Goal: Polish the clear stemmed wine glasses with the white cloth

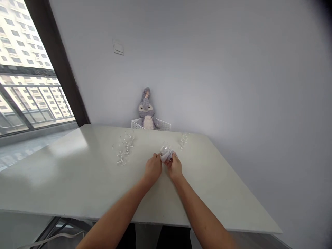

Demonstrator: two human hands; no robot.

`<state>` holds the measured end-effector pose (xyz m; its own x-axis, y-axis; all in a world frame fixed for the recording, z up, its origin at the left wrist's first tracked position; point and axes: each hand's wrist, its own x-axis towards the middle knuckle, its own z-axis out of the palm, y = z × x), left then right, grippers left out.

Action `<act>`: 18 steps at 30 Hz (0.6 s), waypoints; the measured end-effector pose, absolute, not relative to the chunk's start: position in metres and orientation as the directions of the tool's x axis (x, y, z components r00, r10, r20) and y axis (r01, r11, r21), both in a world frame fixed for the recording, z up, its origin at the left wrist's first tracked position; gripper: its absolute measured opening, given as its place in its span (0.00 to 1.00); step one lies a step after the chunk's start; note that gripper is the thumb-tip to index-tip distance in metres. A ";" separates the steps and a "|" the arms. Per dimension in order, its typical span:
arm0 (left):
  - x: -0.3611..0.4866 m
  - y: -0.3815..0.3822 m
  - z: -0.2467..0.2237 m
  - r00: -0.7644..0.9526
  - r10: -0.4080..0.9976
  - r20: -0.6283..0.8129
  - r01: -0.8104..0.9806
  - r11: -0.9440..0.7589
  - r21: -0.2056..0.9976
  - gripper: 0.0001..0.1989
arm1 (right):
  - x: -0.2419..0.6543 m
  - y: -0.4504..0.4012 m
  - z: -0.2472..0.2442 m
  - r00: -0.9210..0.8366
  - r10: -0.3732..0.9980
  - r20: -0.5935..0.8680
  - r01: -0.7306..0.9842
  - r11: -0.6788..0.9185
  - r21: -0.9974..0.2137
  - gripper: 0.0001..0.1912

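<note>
Between my hands is a clear stemmed glass (165,148), tilted, with a pale grey cloth (166,156) wrapped about its lower part. My left hand (154,166) is closed on the cloth's left end. From the right, my right hand (175,166) grips the glass through the cloth, its fingers curled around the lower part. The stem and foot are hidden by the cloth and fingers. To the left, several similar stemmed glasses (120,152) stand upright in a slanting row. Another stemmed glass (184,139) stands beyond my right hand.
The glasses stand on a white table (207,193). At its far edge, a grey plush rabbit (147,112) sits in a white perforated basket (165,126) against the wall. A window (31,76) lies to the left; a cable (55,237) hangs below the table's near edge.
</note>
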<state>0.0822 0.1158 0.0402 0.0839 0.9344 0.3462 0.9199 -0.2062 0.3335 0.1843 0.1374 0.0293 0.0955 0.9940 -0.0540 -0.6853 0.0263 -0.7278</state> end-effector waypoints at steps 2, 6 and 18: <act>0.092 0.118 0.041 0.075 0.910 0.409 0.919 -0.222 0.325 0.14 | 0.180 0.136 0.026 0.104 0.994 -0.025 -0.637 0.047 -0.769 0.16; 0.108 0.119 0.041 0.058 0.856 0.513 0.897 -0.270 0.349 0.18 | 0.178 0.135 0.023 0.064 0.998 -0.002 -0.548 0.034 -0.836 0.18; 0.067 0.134 0.082 0.046 0.998 0.049 -0.055 -0.046 0.997 0.40 | 0.191 0.127 0.043 0.000 0.871 0.492 0.243 0.477 -0.845 0.13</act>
